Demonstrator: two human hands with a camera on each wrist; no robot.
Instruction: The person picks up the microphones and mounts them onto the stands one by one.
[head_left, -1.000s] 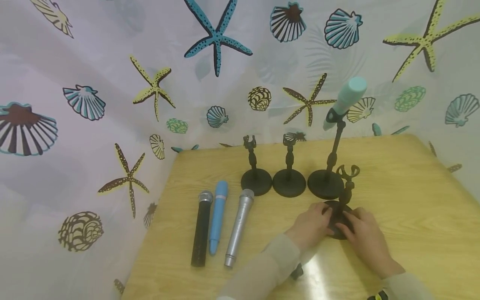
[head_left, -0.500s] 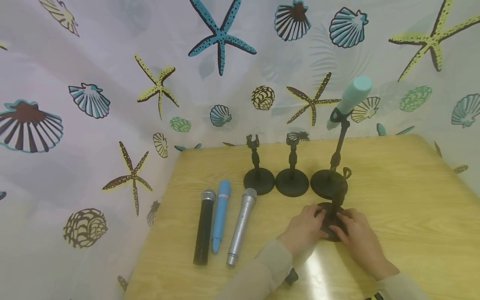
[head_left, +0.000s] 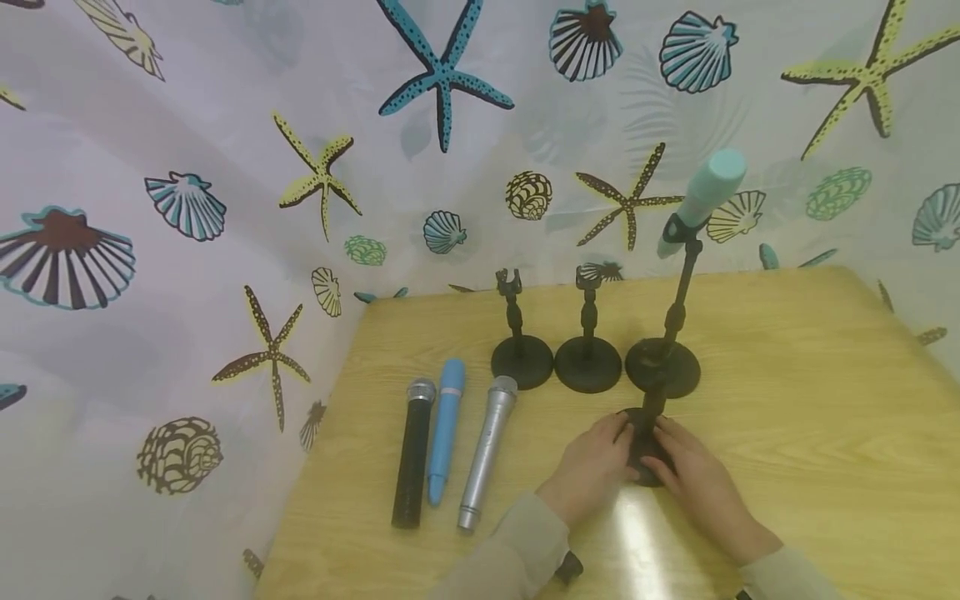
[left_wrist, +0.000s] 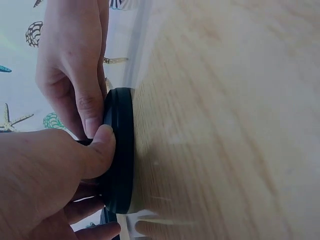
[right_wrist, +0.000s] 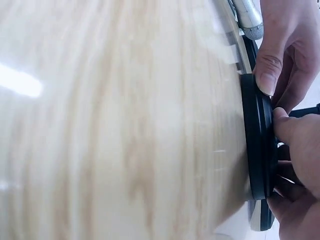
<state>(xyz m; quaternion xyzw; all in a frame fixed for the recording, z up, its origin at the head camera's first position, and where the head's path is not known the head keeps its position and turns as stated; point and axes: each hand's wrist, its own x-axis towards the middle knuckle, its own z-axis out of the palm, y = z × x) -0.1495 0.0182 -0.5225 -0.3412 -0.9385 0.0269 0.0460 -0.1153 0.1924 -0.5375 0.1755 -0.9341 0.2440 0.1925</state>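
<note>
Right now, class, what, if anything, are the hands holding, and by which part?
The left hand and right hand hold the black stand between them by its round base.

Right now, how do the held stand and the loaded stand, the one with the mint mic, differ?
The left hand and right hand grip the base of the held stand; neither touches the loaded stand.
The loaded stand carries the mint mic; no mic shows on the held stand.
The held stand sits nearer the person, the loaded stand farther back.
Both are black, with round bases on the table.
</note>
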